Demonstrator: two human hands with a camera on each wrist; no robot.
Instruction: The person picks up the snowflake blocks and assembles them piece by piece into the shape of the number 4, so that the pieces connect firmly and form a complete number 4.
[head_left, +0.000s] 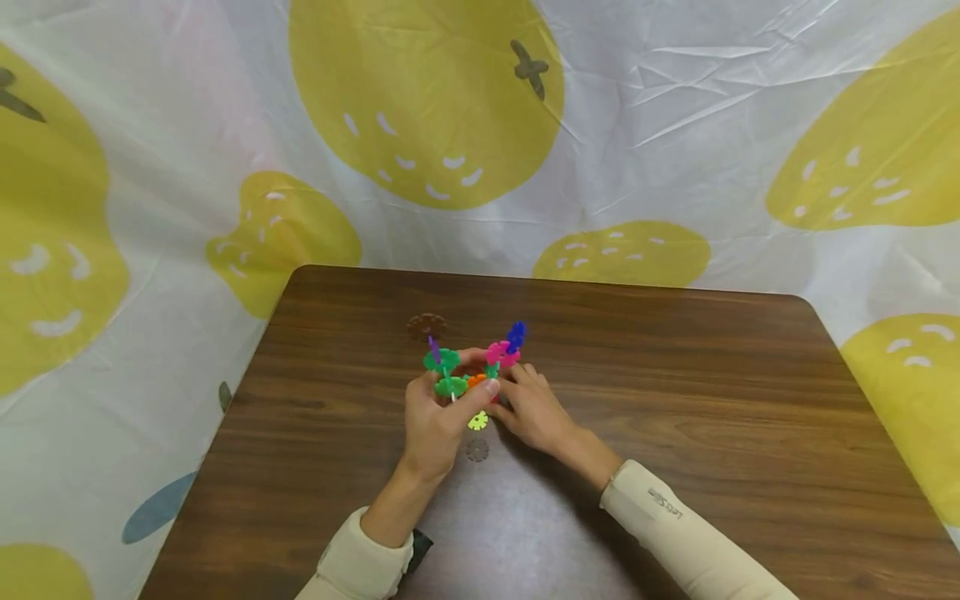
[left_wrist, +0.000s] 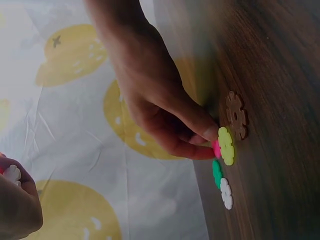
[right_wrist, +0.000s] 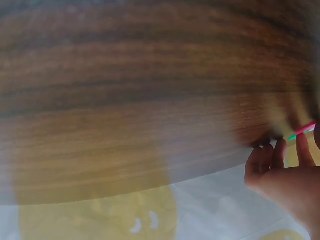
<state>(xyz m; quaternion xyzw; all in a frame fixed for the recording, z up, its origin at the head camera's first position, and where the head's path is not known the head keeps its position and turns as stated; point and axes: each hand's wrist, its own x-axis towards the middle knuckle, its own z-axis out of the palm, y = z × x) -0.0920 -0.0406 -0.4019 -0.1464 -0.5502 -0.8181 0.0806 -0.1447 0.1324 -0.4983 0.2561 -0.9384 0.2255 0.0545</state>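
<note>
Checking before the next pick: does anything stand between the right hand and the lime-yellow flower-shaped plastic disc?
Yes: in the left wrist view, a pink plastic piece at the fingertips shows between the right hand and the lime-yellow disc.

Discs (head_left: 477, 451) apparently on table (head_left: 712, 408)

Forward-down head view, nearer wrist views, table (head_left: 712, 433) in all.

A brown wood-grain table (head_left: 750, 400) with rounded far corners fills the near part. Beyond it and along both sides hangs a pale, creased cloth (head_left: 660, 150) printed with big yellow fruit (head_left: 427, 92); a soft gleam (head_left: 498, 521) lights the near middle.
</note>
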